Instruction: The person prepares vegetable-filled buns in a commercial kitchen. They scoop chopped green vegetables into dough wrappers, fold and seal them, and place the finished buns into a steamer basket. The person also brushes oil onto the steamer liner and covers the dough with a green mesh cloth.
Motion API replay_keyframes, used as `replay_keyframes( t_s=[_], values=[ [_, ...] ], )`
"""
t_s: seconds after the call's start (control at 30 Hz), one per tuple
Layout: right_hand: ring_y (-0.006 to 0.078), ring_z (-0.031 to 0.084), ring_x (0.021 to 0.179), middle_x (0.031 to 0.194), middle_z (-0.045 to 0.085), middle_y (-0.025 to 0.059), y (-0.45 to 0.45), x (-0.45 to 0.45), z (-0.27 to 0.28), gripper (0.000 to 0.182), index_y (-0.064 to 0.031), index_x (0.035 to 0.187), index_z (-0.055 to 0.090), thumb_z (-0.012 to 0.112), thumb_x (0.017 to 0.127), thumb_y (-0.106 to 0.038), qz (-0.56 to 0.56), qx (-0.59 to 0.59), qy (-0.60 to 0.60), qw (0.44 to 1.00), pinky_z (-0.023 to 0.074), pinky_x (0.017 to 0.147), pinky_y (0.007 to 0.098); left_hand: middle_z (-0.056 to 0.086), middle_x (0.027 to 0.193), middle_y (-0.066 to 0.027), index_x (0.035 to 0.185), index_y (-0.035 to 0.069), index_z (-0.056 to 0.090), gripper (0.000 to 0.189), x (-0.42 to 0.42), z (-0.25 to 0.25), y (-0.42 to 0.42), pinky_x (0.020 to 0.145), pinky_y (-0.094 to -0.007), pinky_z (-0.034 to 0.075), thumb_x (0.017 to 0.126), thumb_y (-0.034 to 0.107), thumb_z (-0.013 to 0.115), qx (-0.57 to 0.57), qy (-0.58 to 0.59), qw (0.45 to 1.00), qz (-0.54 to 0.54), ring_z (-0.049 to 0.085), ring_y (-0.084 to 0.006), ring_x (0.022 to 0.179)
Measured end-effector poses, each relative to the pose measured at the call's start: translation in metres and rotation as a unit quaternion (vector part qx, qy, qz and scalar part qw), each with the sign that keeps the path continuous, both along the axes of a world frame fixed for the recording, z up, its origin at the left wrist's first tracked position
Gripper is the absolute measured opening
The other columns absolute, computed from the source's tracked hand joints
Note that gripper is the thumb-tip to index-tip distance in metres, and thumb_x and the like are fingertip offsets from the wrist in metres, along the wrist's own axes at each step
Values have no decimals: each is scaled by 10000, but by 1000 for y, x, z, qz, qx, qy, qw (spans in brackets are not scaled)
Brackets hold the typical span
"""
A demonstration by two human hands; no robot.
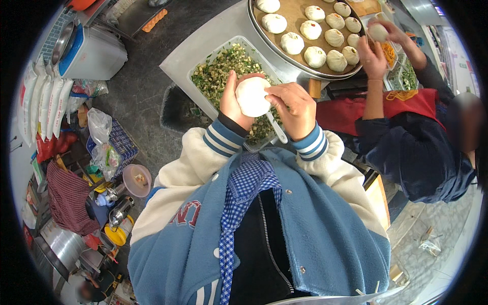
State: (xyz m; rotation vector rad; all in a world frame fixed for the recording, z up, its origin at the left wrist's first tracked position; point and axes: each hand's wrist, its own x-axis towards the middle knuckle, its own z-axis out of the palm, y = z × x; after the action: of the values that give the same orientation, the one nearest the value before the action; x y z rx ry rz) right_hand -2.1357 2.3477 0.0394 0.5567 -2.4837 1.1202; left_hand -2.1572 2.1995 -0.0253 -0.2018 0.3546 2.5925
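Note:
A pale round of dough (251, 100) lies across the palm of my left hand (231, 100), whose fingers curl up behind it. My right hand (296, 108) pinches the round's right edge between thumb and forefinger. Whether the dough holds any filling cannot be made out. Beneath both hands is a clear plastic tub (201, 100) of chopped green and pale diced filling (221, 65). The white handle of a utensil (277, 129) slants out of the tub below my right hand; its other end is hidden.
Several pleated buns (292, 43) sit on a large round steamer tray (295, 14) beyond the tub. At right, a co-worker's hands (373, 57) hold another piece of dough (377, 32) beside the tray's rim. A dark bin (177, 110) stands on the floor left of the table.

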Motion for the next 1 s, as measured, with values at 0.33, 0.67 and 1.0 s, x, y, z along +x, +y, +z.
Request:
replay_keyframes(
  t_s=[0.33,0.67,1.0],
  values=[
    [291,598,715,767,602,122,-5,6,-2,164,-14,836,590,669,697,17,-8,-1,-34,999,484,646,337,608,1047,-112,1204,5,485,737,7,13,1,847,-347,482,922,613,180,-64,-10,997,-29,595,-221,967],
    [302,613,752,804,629,121,-2,7,4,147,-47,832,627,668,693,-20,8,46,-33,998,494,654,361,610,1044,-111,1207,15,477,731,10,4,-14,831,-348,499,915,621,192,-141,26,987,-76,603,-213,953],
    [311,601,733,783,612,137,-7,7,-7,134,-36,836,614,650,707,-24,16,19,-13,1000,491,647,368,606,1057,-124,1211,5,479,718,10,4,-12,863,-364,485,926,600,197,-86,21,995,-49,589,-226,988]
  ],
)
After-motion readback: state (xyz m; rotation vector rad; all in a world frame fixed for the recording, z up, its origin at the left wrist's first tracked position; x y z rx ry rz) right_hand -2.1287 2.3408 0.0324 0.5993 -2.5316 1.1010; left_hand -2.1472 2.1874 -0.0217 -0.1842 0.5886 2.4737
